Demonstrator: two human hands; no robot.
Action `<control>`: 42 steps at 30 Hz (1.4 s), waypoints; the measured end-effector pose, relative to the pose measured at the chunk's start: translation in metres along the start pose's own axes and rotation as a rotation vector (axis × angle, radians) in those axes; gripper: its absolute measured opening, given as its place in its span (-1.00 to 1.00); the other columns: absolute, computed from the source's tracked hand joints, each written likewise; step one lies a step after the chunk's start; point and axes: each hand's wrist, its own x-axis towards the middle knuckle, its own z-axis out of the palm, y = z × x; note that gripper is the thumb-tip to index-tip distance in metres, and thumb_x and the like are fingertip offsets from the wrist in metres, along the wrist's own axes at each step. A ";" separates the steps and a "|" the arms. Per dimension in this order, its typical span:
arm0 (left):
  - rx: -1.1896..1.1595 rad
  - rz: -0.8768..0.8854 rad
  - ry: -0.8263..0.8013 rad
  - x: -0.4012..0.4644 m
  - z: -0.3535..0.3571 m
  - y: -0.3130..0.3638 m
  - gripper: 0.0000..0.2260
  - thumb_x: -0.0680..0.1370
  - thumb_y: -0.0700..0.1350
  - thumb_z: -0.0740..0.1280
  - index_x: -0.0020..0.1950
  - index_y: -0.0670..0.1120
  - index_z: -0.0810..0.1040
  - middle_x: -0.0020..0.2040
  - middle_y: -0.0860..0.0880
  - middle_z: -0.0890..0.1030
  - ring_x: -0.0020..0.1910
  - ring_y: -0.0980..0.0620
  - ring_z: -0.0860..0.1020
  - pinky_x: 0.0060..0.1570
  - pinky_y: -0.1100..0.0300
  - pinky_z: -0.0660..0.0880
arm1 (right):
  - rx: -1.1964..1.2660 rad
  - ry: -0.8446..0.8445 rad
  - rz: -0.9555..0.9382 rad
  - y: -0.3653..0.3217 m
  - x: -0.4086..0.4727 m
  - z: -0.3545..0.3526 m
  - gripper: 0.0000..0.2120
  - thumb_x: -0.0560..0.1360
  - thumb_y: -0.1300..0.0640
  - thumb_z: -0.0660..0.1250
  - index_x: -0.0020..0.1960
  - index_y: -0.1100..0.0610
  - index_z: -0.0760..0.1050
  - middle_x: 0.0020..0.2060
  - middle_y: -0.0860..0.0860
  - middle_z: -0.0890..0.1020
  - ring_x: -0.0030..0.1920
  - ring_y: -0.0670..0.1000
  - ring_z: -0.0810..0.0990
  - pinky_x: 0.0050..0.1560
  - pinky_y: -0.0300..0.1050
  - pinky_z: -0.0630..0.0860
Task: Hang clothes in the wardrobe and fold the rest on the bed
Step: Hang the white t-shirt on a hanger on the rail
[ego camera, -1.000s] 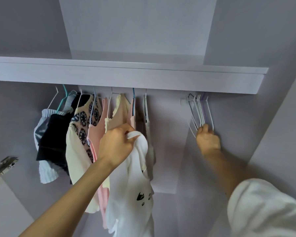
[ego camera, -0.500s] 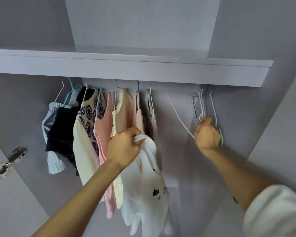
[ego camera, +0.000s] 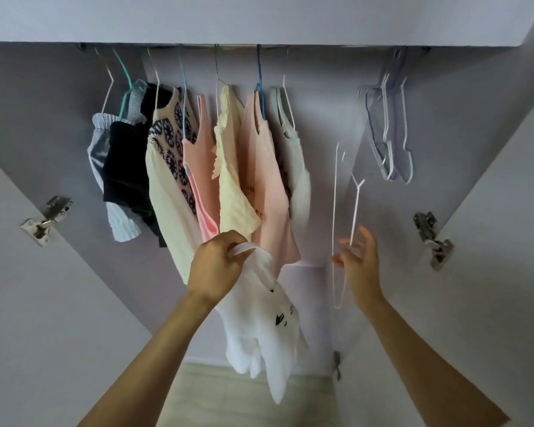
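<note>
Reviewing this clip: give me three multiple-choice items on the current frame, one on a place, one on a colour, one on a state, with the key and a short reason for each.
1. Where do the spare empty hangers hang?
A. At the rail's right end
B. At the rail's left end
C. Between the pink tops

2. What colour is the garment in the left hand?
A. Black
B. White with small black marks
C. Pink

3. What is the right hand doing?
A. Resting on a door hinge
B. Hanging idle, holding nothing
C. Holding a white wire hanger off the rail

Key: 1 A, the bare hangers cluster at the right, apart from the clothes. 2 B, the cloth is white with black print. 3 C, its fingers pinch the hanger, which hangs below the rail.
</note>
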 end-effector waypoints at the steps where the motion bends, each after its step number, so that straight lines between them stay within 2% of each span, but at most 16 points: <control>1: 0.004 0.001 -0.001 -0.005 -0.001 -0.003 -0.90 0.51 -0.12 0.38 -0.14 -0.15 0.59 -0.24 0.03 0.59 -0.23 -0.05 0.55 -0.23 0.16 0.47 | 0.031 -0.003 0.090 -0.002 0.003 0.004 -0.63 0.53 0.37 0.22 0.23 0.05 0.28 -0.20 0.01 0.49 -0.41 -0.17 0.51 -0.34 -0.36 0.48; 3: 0.005 0.006 0.006 -0.013 -0.003 -0.009 -0.92 0.50 -0.16 0.38 -0.13 -0.16 0.59 -0.24 0.06 0.57 -0.23 -0.03 0.55 -0.25 0.24 0.45 | -0.085 0.048 0.114 -0.002 0.001 0.010 -0.78 0.54 0.25 0.26 0.17 0.14 0.37 -0.28 0.02 0.46 -0.41 -0.19 0.45 -0.35 -0.42 0.40; 6: 0.010 0.005 -0.013 -0.023 -0.005 -0.016 -0.94 0.50 -0.19 0.38 -0.12 -0.17 0.58 -0.25 0.07 0.56 -0.25 0.02 0.52 -0.32 0.46 0.36 | -0.215 0.117 -0.041 0.010 -0.024 0.015 -0.95 0.54 0.23 0.28 -0.05 0.20 0.42 -0.40 -0.03 0.40 -0.42 -0.16 0.39 -0.36 -0.44 0.34; 8: 0.032 -0.004 -0.025 -0.029 -0.009 -0.022 -0.93 0.51 -0.18 0.37 -0.12 -0.18 0.58 -0.25 0.02 0.58 -0.26 0.00 0.52 -0.34 0.44 0.37 | -0.234 0.128 -0.121 0.016 -0.038 0.016 -0.82 0.52 0.24 0.31 -0.22 0.11 0.37 -0.45 -0.06 0.35 -0.44 -0.17 0.39 -0.35 -0.41 0.32; 11: 0.087 0.008 -0.003 -0.032 -0.015 -0.028 -0.93 0.50 -0.17 0.38 -0.10 -0.17 0.60 -0.20 -0.02 0.63 -0.28 -0.01 0.53 -0.35 0.41 0.37 | -0.182 0.103 -0.110 0.012 -0.037 0.022 -0.90 0.51 0.18 0.34 -0.07 0.12 0.41 -0.42 -0.06 0.36 -0.42 -0.16 0.40 -0.28 -0.39 0.34; 13: 0.114 0.017 0.002 -0.033 -0.021 -0.032 -0.94 0.50 -0.16 0.39 -0.10 -0.14 0.62 -0.20 -0.02 0.64 -0.28 -0.02 0.54 -0.30 0.24 0.46 | -0.191 0.124 -0.108 0.006 -0.035 0.029 -0.94 0.54 0.20 0.28 -0.04 0.16 0.40 -0.44 -0.06 0.32 -0.43 -0.17 0.39 -0.30 -0.39 0.32; 18: 0.154 0.015 -0.021 -0.035 -0.032 -0.045 -0.95 0.48 -0.15 0.41 -0.13 -0.10 0.66 -0.19 -0.03 0.65 -0.23 -0.08 0.58 -0.24 0.08 0.53 | -0.335 0.115 -0.052 0.008 -0.052 0.037 -0.66 0.57 0.10 0.22 -0.34 0.17 0.26 -0.47 -0.02 0.33 -0.42 -0.10 0.32 -0.36 -0.20 0.25; 22: 0.130 -0.064 0.001 -0.037 -0.038 -0.051 -0.94 0.48 -0.16 0.41 -0.14 -0.13 0.66 -0.18 -0.03 0.65 -0.22 -0.06 0.58 -0.22 0.17 0.48 | -0.355 0.123 -0.042 0.012 -0.069 0.041 -0.57 0.58 0.09 0.20 -0.43 0.16 0.24 -0.53 0.02 0.33 -0.46 -0.05 0.31 -0.37 -0.22 0.24; 24: 0.121 -0.089 0.013 -0.036 -0.040 -0.054 -0.94 0.48 -0.15 0.42 -0.13 -0.13 0.65 -0.17 -0.03 0.65 -0.20 -0.06 0.58 -0.21 0.18 0.48 | -0.294 0.166 -0.015 0.007 -0.068 0.043 -0.61 0.60 0.15 0.14 -0.40 0.17 0.33 -0.49 0.04 0.42 -0.40 0.00 0.37 -0.30 -0.20 0.29; 26: 0.135 -0.084 0.028 -0.035 -0.045 -0.057 -0.93 0.48 -0.15 0.42 -0.12 -0.14 0.65 -0.16 -0.04 0.65 -0.19 -0.07 0.59 -0.20 0.16 0.49 | -0.275 0.183 0.046 0.008 -0.064 0.047 -0.67 0.62 0.21 0.06 -0.21 0.26 0.50 -0.26 0.14 0.59 -0.18 0.13 0.50 -0.07 -0.08 0.38; 28: 0.139 -0.079 0.052 -0.034 -0.049 -0.059 -0.93 0.47 -0.15 0.42 -0.10 -0.14 0.65 -0.13 -0.06 0.65 -0.17 -0.07 0.59 -0.17 0.18 0.47 | -0.326 0.173 0.090 0.014 -0.060 0.048 -0.68 0.62 0.24 0.01 -0.04 0.30 0.53 -0.05 0.22 0.60 0.00 0.19 0.52 0.10 0.02 0.38; 30: 0.135 -0.081 0.074 -0.033 -0.052 -0.060 -0.92 0.47 -0.15 0.43 -0.08 -0.13 0.66 -0.09 -0.07 0.65 -0.13 -0.06 0.59 -0.13 0.21 0.45 | -0.369 0.101 0.132 0.021 -0.058 0.047 -0.69 0.62 0.28 -0.01 0.02 0.31 0.51 0.00 0.25 0.58 0.05 0.21 0.51 0.08 -0.02 0.37; 34: 0.143 -0.082 0.099 -0.029 -0.052 -0.062 -0.90 0.46 -0.15 0.43 -0.07 -0.15 0.66 -0.07 -0.10 0.65 -0.09 -0.09 0.59 -0.10 0.15 0.48 | -0.333 0.069 0.150 0.030 -0.063 0.043 -0.72 0.59 0.32 0.01 -0.03 0.28 0.49 -0.06 0.20 0.53 -0.06 0.08 0.43 -0.09 -0.20 0.25; 36: 0.161 -0.082 0.101 -0.029 -0.051 -0.064 -0.90 0.46 -0.15 0.43 -0.07 -0.16 0.66 -0.08 -0.11 0.65 -0.11 -0.11 0.60 -0.10 0.13 0.49 | -0.244 0.185 0.172 0.028 -0.065 0.041 -0.73 0.59 0.31 0.02 -0.16 0.21 0.44 -0.15 0.15 0.51 -0.13 0.05 0.41 -0.14 -0.22 0.26; 39: 0.181 -0.088 0.088 -0.029 -0.048 -0.068 -0.90 0.46 -0.15 0.43 -0.08 -0.16 0.66 -0.11 -0.11 0.65 -0.14 -0.11 0.60 -0.14 0.15 0.49 | 0.077 0.405 0.306 0.018 -0.058 0.035 -0.64 0.60 0.21 0.03 -0.37 0.12 0.25 -0.47 -0.04 0.35 -0.42 -0.07 0.29 -0.39 -0.23 0.22; 42: 0.183 -0.093 0.055 -0.031 -0.042 -0.068 -0.90 0.46 -0.16 0.43 -0.09 -0.18 0.66 -0.13 -0.10 0.65 -0.16 -0.10 0.59 -0.19 0.21 0.43 | 0.336 0.480 0.368 0.006 -0.048 0.030 -0.66 0.54 0.23 0.05 -0.40 0.07 0.15 -0.60 -0.11 0.23 -0.55 -0.12 0.17 -0.48 -0.25 0.14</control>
